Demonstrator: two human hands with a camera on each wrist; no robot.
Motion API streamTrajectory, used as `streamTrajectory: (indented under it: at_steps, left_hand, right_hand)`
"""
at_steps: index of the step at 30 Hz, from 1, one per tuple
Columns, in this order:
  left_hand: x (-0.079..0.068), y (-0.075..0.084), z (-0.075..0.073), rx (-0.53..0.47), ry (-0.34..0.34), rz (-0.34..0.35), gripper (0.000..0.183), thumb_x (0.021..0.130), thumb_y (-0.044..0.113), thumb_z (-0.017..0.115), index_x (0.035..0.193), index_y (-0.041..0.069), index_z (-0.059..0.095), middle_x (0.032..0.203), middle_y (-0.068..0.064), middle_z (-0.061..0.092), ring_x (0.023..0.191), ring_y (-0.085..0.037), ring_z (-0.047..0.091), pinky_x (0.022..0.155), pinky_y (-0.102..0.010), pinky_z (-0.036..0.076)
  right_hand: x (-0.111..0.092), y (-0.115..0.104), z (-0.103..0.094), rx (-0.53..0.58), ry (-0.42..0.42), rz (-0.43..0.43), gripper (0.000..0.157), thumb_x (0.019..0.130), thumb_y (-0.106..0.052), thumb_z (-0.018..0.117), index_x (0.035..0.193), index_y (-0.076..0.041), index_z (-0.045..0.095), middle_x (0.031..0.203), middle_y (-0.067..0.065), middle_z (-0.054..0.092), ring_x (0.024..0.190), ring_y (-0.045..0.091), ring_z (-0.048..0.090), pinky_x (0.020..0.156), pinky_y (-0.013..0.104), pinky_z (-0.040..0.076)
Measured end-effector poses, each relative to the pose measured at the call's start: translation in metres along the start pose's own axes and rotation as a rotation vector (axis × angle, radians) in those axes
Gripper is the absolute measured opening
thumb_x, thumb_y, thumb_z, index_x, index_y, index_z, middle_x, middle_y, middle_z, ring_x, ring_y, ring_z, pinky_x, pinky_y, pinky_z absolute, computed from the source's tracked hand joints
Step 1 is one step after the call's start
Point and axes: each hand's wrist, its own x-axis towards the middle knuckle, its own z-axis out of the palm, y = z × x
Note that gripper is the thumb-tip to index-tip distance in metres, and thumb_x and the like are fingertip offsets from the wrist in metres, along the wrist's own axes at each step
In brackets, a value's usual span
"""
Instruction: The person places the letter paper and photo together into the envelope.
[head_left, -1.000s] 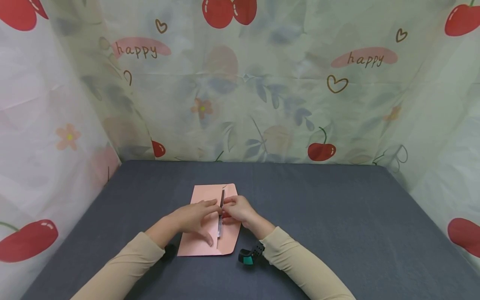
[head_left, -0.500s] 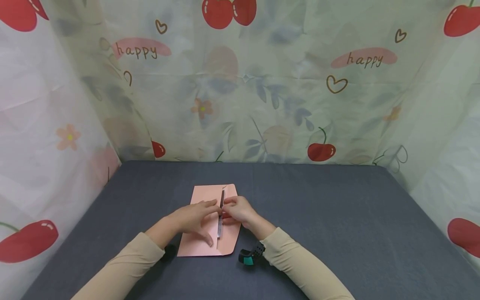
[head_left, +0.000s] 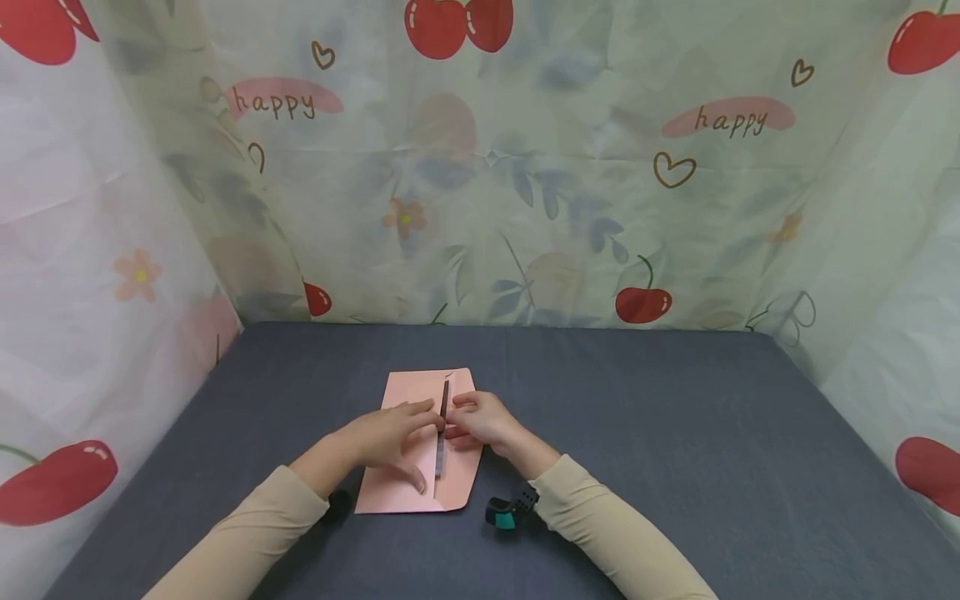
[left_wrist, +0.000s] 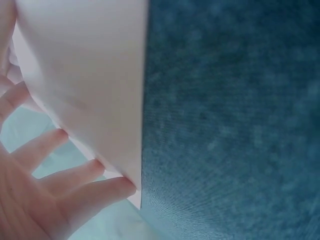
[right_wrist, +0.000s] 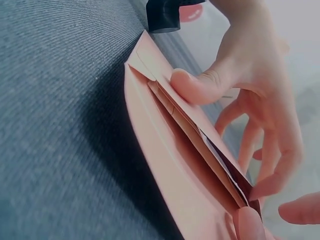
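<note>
A pink envelope point(head_left: 401, 492) lies on the dark tabletop, its flap point(head_left: 461, 487) folded out to the right. Along its mouth runs a thin strip point(head_left: 439, 458), dark at the far end and greyer nearer me; in the right wrist view thin paper edges point(right_wrist: 200, 132) show inside the gaping mouth. My left hand point(head_left: 386, 433) rests on the envelope's body with fingers spread, thumb and fingertips at the mouth's edge. From the flap side my right hand point(head_left: 483, 419) reaches in, thumb point(right_wrist: 250, 227) at the mouth and index finger point(right_wrist: 302, 207) a little apart from it.
A black wrist strap with a green-marked camera point(head_left: 506, 518) hangs by the right sleeve, just above the table point(head_left: 637, 467). A printed fabric curtain point(head_left: 525, 192) encloses the back and both sides of the table.
My right wrist and sleeve have shifted slightly to the right. The left hand and the envelope have stayed in place.
</note>
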Motion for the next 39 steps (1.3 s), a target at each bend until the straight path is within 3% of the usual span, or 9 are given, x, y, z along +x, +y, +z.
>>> streamTrajectory:
  at_steps: [10,17,22,26,33,36,39]
  left_hand:
    - [0.001,0.001,0.0,-0.001,-0.013,-0.03,0.08,0.058,0.065,0.074,0.125,0.031,0.048,0.152,-0.01,0.031,0.136,-0.037,0.035,0.1,-0.055,0.039]
    - [0.002,0.0,0.0,0.022,-0.016,-0.049,0.079,0.058,0.065,0.074,0.124,0.031,0.049,0.153,-0.008,0.03,0.135,-0.036,0.037,0.099,-0.054,0.04]
    - [0.002,0.0,0.001,0.02,-0.021,-0.065,0.078,0.058,0.065,0.074,0.125,0.033,0.048,0.154,-0.008,0.027,0.137,-0.041,0.031,0.099,-0.059,0.037]
    - [0.001,0.001,0.001,0.01,-0.027,-0.063,0.078,0.059,0.064,0.075,0.126,0.034,0.047,0.155,-0.009,0.025,0.138,-0.043,0.028,0.099,-0.062,0.036]
    - [-0.002,0.005,-0.003,-0.049,-0.035,-0.062,0.073,0.068,0.059,0.072,0.131,0.03,0.047,0.154,-0.012,0.026,0.14,-0.037,0.029,0.102,-0.058,0.035]
    - [-0.002,0.008,-0.007,-0.073,0.001,-0.059,0.069,0.073,0.055,0.07,0.131,0.026,0.048,0.152,-0.014,0.031,0.137,-0.035,0.035,0.102,-0.056,0.037]
    - [-0.003,0.013,-0.016,-0.065,0.081,-0.061,0.064,0.079,0.052,0.067,0.133,0.024,0.047,0.15,-0.014,0.035,0.132,-0.034,0.043,0.098,-0.055,0.04]
  right_hand:
    - [-0.01,-0.002,-0.019,-0.048,-0.007,-0.032,0.036,0.091,-0.011,0.056,0.124,0.002,0.051,0.102,0.019,0.067,0.072,0.011,0.066,0.064,0.029,0.057]
    - [-0.021,-0.005,-0.038,-0.089,0.009,-0.077,0.036,0.092,-0.012,0.056,0.125,0.003,0.052,0.112,0.021,0.064,0.08,0.015,0.067,0.072,0.033,0.057]
    - [-0.027,-0.004,-0.057,-0.15,0.015,-0.111,0.038,0.091,-0.013,0.057,0.125,0.004,0.051,0.115,0.024,0.062,0.085,0.022,0.068,0.074,0.035,0.056]
    - [-0.034,-0.004,-0.073,-0.249,0.041,-0.166,0.037,0.092,-0.014,0.056,0.124,0.004,0.052,0.115,0.024,0.062,0.089,0.026,0.068,0.075,0.035,0.056]
    - [-0.047,-0.009,-0.092,-0.482,0.157,-0.303,0.035,0.093,-0.017,0.055,0.123,0.0,0.054,0.114,0.019,0.063,0.094,0.029,0.065,0.074,0.035,0.054]
    - [-0.052,-0.012,-0.1,-0.575,0.214,-0.361,0.037,0.093,-0.019,0.056,0.126,-0.003,0.052,0.116,0.018,0.062,0.099,0.031,0.063,0.078,0.038,0.053]
    - [-0.056,-0.014,-0.107,-0.626,0.261,-0.411,0.04,0.093,-0.02,0.057,0.128,-0.003,0.05,0.12,0.018,0.06,0.104,0.032,0.062,0.084,0.042,0.052]
